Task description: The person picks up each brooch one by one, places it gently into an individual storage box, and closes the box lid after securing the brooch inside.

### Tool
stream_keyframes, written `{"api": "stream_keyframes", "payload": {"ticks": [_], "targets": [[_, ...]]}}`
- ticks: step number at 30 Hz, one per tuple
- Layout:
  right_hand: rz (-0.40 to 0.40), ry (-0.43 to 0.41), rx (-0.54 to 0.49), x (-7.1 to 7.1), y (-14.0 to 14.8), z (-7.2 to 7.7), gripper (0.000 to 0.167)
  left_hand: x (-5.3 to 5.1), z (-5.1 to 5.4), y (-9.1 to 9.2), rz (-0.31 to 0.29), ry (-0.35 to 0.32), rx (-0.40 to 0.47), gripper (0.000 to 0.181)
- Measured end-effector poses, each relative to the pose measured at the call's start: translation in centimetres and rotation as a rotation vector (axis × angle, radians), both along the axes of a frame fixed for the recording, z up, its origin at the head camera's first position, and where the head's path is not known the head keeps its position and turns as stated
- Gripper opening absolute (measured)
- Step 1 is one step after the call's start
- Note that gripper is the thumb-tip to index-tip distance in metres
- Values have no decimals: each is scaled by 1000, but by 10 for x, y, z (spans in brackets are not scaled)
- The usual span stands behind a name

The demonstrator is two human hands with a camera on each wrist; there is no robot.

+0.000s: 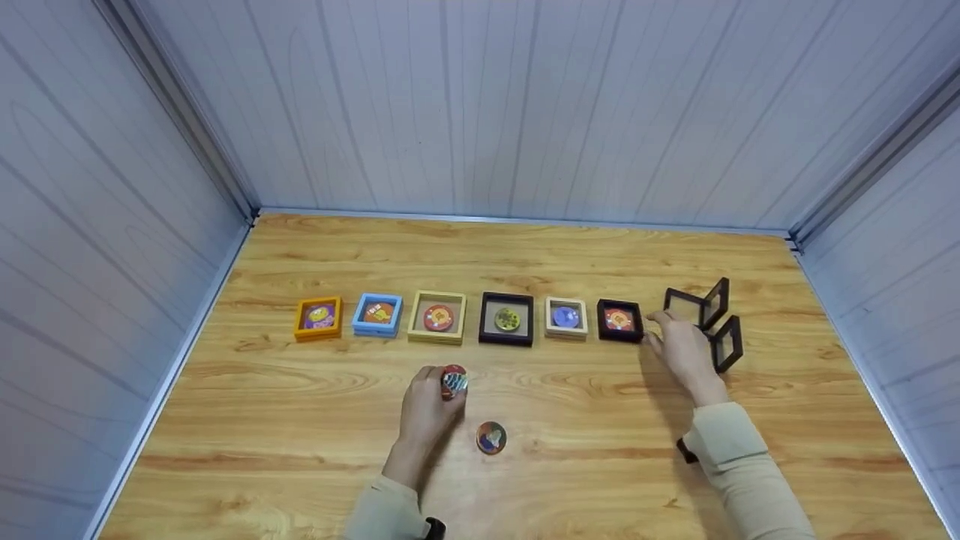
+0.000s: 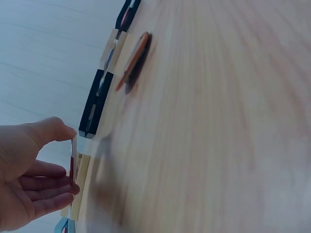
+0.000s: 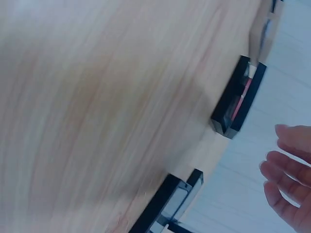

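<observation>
Between thumb and fingers, my left hand (image 1: 426,409) pinches a round picture disc (image 1: 454,381) by its edge, above the table. From the left wrist view the disc (image 2: 73,160) appears nearly edge-on in the left hand (image 2: 29,170). A second round disc (image 1: 491,437) lies on the wood to the right of that hand. My right hand (image 1: 682,349) hovers by the small black frame (image 1: 620,320) with a red disc inside. Its fingers are loosely bent and hold nothing in the right wrist view (image 3: 291,170). Just right of it, black hinged frames (image 1: 716,300) stand unfolded.
Several frames holding discs form a row across the table (image 1: 300,465): orange (image 1: 299,322), light blue (image 1: 376,332), pale yellow (image 1: 436,340), large black (image 1: 506,340) and cream (image 1: 566,334). White panel walls (image 1: 480,112) enclose the back and both sides.
</observation>
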State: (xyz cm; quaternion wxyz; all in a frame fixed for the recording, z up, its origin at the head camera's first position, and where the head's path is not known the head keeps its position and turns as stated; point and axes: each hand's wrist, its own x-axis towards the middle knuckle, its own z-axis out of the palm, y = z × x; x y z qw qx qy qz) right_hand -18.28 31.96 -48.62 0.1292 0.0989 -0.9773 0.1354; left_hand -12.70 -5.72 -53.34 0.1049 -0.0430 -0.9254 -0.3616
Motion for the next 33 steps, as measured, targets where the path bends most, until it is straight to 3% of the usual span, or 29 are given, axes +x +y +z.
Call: {"api": "stream_keyframes", "payload": {"ticks": [4,9,12,21,27,33], "targets": [[-68,58,-47,10,5,5,25,4,3,2,-10,37,24,37],[-166,214,-105,18,12,10,17,9,4,5,-27,95,30,37],[-246,255,-128,21,18,13,18,12,7,6,-30,106,34,37],[-488,224,-168,27,36,16,25,18,17,9,-35,105,67,37],[-572,104,-172,32,45,14,35,23,17,10,-32,99,92,39],[-585,36,-159,33,55,8,40,26,15,11,-34,118,109,39]]}}
